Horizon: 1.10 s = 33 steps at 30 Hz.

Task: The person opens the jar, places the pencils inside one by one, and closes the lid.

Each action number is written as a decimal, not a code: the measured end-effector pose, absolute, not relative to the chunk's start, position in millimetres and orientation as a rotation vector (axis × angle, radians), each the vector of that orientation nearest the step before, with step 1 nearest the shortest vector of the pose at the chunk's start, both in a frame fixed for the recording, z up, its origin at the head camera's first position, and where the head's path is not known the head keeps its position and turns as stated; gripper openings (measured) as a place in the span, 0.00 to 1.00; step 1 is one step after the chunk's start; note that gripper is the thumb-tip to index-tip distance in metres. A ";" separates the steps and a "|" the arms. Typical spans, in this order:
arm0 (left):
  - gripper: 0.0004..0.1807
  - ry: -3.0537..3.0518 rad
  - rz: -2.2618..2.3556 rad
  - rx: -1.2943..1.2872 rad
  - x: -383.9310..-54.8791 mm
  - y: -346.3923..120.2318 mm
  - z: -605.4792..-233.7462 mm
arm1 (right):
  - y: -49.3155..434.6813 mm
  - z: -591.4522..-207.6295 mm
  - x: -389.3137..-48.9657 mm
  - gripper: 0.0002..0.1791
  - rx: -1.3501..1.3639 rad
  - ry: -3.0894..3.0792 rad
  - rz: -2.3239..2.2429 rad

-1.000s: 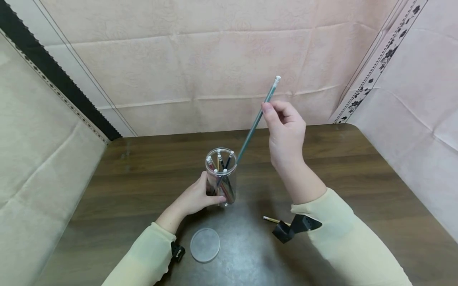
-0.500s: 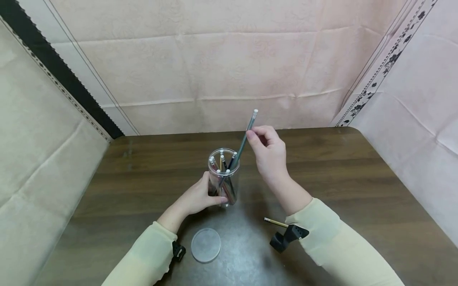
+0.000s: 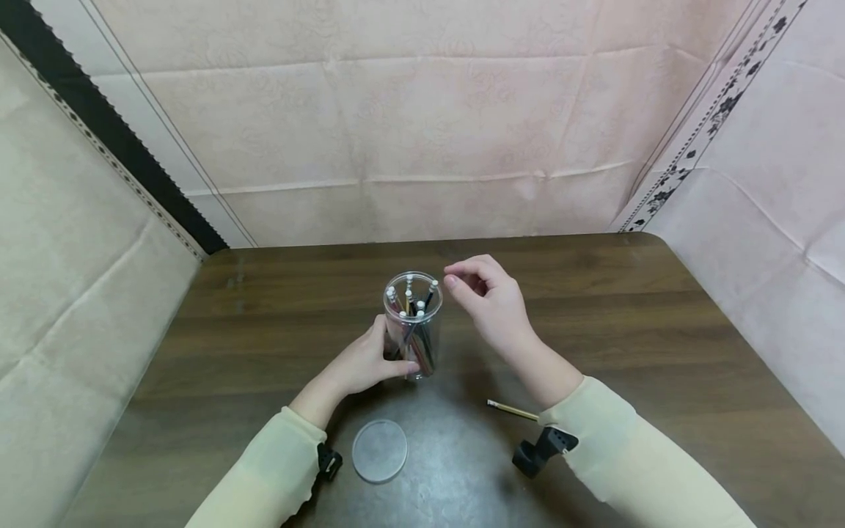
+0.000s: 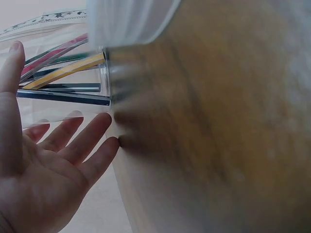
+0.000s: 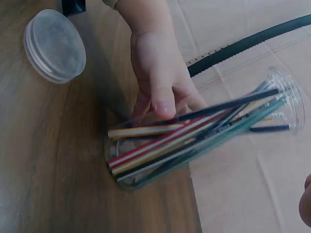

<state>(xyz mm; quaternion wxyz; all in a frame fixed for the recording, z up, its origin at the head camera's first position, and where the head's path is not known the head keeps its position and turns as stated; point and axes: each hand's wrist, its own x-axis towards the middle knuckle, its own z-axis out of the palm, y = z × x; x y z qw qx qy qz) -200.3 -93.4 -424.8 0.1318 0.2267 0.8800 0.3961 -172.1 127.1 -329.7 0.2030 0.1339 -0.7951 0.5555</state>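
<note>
A clear, round plastic jar point(image 3: 428, 334) stands upright on the wooden table, holding several pencils point(image 5: 204, 128) in red, green, yellow and dark colours with white eraser ends up. My left hand point(image 3: 356, 361) holds the jar low on its left side, thumb across the front and fingers behind; the left wrist view shows the fingers point(image 4: 95, 138) spread along the jar. Just right of the jar's rim hovers my right hand point(image 3: 491, 304), fingers loosely bent, thumb and forefinger slightly apart, nothing between them. The teal pencil is now inside the jar.
A round translucent lid point(image 3: 379, 451) lies flat on the table point(image 3: 277, 352) in front of the jar. One yellow pencil point(image 3: 513, 411) lies near my right sleeve, partly hidden by it. Pale cloth point(image 3: 409, 132) hangs behind the table and at both sides.
My right hand brought the teal pencil down and left into the jar and let go of it. The left hand stays on the jar.
</note>
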 end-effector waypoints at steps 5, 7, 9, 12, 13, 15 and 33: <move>0.38 2.559 1.141 0.659 -200.6 -92.5 -424.7 | 146.6 -337.9 -165.4 0.07 0.366 -2.281 1.478; 0.38 2.559 1.138 0.661 -200.7 -92.4 -423.7 | 158.3 -343.9 -160.5 0.07 0.403 -2.369 1.357; 0.37 2.557 1.137 0.667 -200.5 -92.2 -421.7 | 171.7 -352.2 -155.0 0.07 0.465 -2.468 1.188; 0.36 2.554 1.137 0.690 -201.2 -92.6 -420.2 | 192.4 -367.4 -144.8 0.10 0.563 -2.604 0.894; 0.36 2.554 1.136 0.695 -201.5 -92.6 -419.9 | 198.8 -372.7 -141.7 0.11 0.586 -2.638 0.813; 0.36 2.553 1.137 0.703 -202.0 -93.0 -419.7 | 210.2 -382.7 -135.5 0.13 0.610 -2.688 0.685; 0.41 2.525 1.150 0.682 -200.3 -91.2 -422.4 | 250.0 -426.9 -105.5 0.19 0.949 -2.569 0.216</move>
